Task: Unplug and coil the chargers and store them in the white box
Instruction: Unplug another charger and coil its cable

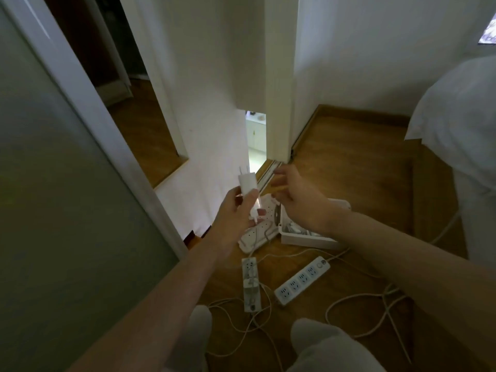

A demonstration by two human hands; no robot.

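My left hand (236, 210) grips a white charger (247, 183) with its prongs pointing up; its thin white cable (255, 237) hangs down from the hand. My right hand (298, 200) hovers just to the right of it, blurred, fingers loosely curled toward the charger, and whether it pinches the cable I cannot tell. Below the hands the white box (308, 240) stands open on the wooden floor with white chargers inside, and its lid (261, 234) lies beside it on the left.
Two white power strips lie on the floor: a narrow one (251, 284) with plugs in it and a wider one (302, 280) with bare sockets. Loose white cords (357, 304) sprawl around them. My knees (316, 342) are at the bottom, a white wall corner (279, 103) ahead.
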